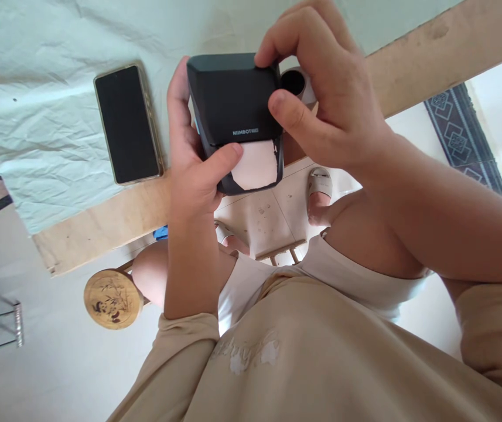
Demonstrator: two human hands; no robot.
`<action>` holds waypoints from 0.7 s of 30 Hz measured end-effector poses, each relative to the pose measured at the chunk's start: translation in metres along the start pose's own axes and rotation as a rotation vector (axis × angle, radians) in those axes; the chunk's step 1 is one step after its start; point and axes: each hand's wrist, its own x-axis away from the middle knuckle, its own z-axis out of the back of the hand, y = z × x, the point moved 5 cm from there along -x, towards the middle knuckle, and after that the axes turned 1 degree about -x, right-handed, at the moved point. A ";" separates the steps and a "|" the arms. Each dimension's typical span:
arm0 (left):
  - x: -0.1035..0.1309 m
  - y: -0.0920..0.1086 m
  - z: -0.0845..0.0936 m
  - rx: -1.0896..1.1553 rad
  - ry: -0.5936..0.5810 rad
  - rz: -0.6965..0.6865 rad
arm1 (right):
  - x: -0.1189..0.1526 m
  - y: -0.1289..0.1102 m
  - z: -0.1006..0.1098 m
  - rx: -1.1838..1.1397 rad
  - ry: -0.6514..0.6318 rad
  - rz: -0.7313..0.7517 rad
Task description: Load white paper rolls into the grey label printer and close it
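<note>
A black label printer (235, 97) marked NIIMBOT is held above the table's front edge. My left hand (195, 152) wraps its left side, the thumb lying at the left border of the white patch (257, 165) on its lower front. At the printer's right side is my right hand (325, 88), closed, with the index fingertip on the upper right corner and the thumb on the right edge. Partly hidden behind my right hand is a white round object with a dark round middle (293, 82); whether that hand touches it I cannot tell.
Left of the printer, a dark-screened phone (126, 124) lies on the pale green cloth (66, 35). The table's wooden edge (114, 211) runs below the cloth. A round wooden stool (113, 299) stands at lower left, and a patterned dark mat (457, 132) lies at right.
</note>
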 end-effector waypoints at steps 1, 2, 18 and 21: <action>0.000 0.000 0.000 -0.011 -0.006 0.010 | -0.001 0.000 -0.001 0.011 -0.015 -0.011; 0.000 0.000 0.000 -0.014 -0.012 0.011 | -0.001 0.001 -0.002 0.015 -0.044 -0.027; -0.004 -0.007 0.006 0.058 -0.047 -0.022 | 0.003 0.006 -0.011 0.084 -0.173 -0.183; -0.009 -0.010 0.010 0.105 -0.090 -0.071 | 0.003 0.006 -0.011 0.086 -0.194 -0.202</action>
